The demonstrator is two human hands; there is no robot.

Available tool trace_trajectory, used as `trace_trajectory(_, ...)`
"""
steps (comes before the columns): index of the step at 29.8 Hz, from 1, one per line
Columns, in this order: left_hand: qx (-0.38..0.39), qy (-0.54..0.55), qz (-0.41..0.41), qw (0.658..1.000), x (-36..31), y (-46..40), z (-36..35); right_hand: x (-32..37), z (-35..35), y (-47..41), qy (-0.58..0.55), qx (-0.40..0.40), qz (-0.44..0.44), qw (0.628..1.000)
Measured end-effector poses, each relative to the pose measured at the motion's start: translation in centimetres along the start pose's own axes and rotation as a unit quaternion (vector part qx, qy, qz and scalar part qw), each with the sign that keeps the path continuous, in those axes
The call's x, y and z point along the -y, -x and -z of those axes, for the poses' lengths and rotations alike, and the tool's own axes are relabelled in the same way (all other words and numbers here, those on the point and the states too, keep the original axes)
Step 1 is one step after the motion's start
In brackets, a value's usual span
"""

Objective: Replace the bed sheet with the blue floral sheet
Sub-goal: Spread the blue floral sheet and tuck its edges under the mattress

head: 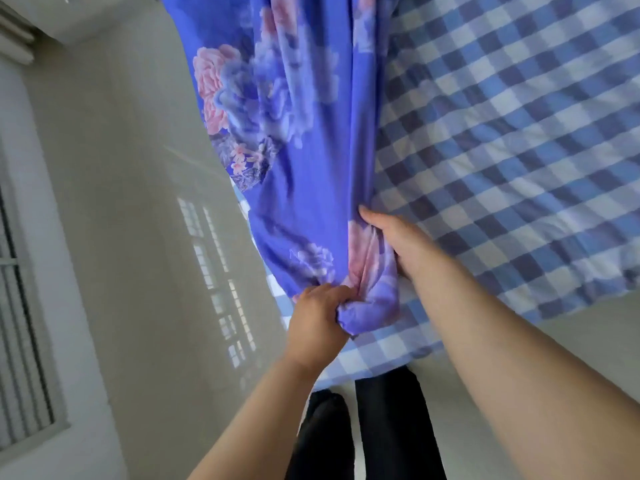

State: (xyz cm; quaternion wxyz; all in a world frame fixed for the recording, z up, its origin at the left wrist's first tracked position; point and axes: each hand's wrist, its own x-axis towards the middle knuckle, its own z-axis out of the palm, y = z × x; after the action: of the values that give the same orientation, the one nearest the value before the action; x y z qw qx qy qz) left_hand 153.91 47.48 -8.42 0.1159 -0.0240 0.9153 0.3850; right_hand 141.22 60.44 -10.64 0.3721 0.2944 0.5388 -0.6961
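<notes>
Bunched blue floral sheet [298,140] stretched in a long gathered band over the bed's left edge, lying on the blue-and-white checked sheet [512,140] that covers the mattress. Left hand [320,322] fisted tight round the sheet's knotted near end, fingers curled into the cloth. Right hand [398,242] just beside it, fingers wrapped into the pink-flowered folds, thumb laid along the fabric. Glossy pale floor [145,237] on the left, mirroring a barred window. Slatted window frame [24,323] at the far left, blurred. Black-trousered legs [374,431] below the bed's corner. Far end of the floral sheet cut off at the top edge; fingertips of both hands hidden in cloth
</notes>
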Motion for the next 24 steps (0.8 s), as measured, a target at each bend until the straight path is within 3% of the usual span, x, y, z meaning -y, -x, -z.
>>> trace_trajectory(2, -0.036, -0.023, -0.017, 0.999, 1.3, 0.9, 0.4, 0.5, -0.3, 0.3, 0.038, -0.134, 0.104, 0.985)
trace_trajectory(5, -0.128, -0.024, -0.015, 0.991, 3.0, 2.8, -0.1, -0.6, 0.5, 2.7, -0.068, -0.323, 0.255, 0.909)
trace_trajectory(7, -0.187, 0.072, 0.094, 0.975, 4.0, 4.2, -1.2, -3.2, 1.6, 4.8, -0.084, -0.401, 0.269, 0.871)
trace_trajectory(8, -0.221, 0.156, 0.175, 0.947, 4.4, 4.6, -1.9, -4.9, 2.5, 5.7, -0.079, -0.435, 0.262, 0.858)
trace_trajectory(9, -0.249, 0.258, 0.253, 0.898, 4.4, 4.8, -2.2, -7.0, 3.7, 6.1, -0.076, -0.463, 0.241, 0.85)
trace_trajectory(10, -0.27, 0.368, 0.324, 0.828, 4.1, 4.7, -2.2, -8.8, 4.7, 6.8, -0.093, -0.473, 0.224, 0.847)
trace_trajectory(12, -0.207, 0.588, 0.413, 0.663, 3.3, 4.4, -2.1, -12.1, 6.6, 8.0, -0.102, -0.487, 0.164, 0.852)
trace_trajectory(13, -0.147, 0.655, 0.421, 0.61, 3.3, 4.3, -1.9, -13.5, 7.2, 8.6, -0.106, -0.484, 0.127, 0.86)
trace_trajectory(14, -0.089, 0.687, 0.417, 0.588, 3.5, 4.2, -2.0, -15.0, 7.7, 9.2, -0.116, -0.466, 0.094, 0.872)
trace_trajectory(15, -0.046, 0.7, 0.407, 0.586, 3.8, 4.1, -2.0, -16.2, 8.0, 10.0, -0.11, -0.425, 0.061, 0.896)
trace_trajectory(17, 0.035, 0.723, 0.347, 0.596, 4.1, 3.7, -2.0, -17.6, 8.1, 11.7, -0.135, -0.242, -0.017, 0.961)
trace_trajectory(19, 0.072, 0.728, 0.316, 0.604, 3.1, 3.2, -1.6, -18.0, 8.3, 12.9, -0.177, -0.062, -0.017, 0.982)
trace_trajectory(20, 0.089, 0.728, 0.315, 0.602, 2.7, 3.0, -1.4, -17.7, 8.2, 13.4, -0.184, -0.029, 0.001, 0.982)
trace_trajectory(24, 0.136, 0.686, 0.316, 0.641, 2.2, 3.6, -1.5, -17.4, 9.9, 13.2, -0.263, -0.064, 0.109, 0.957)
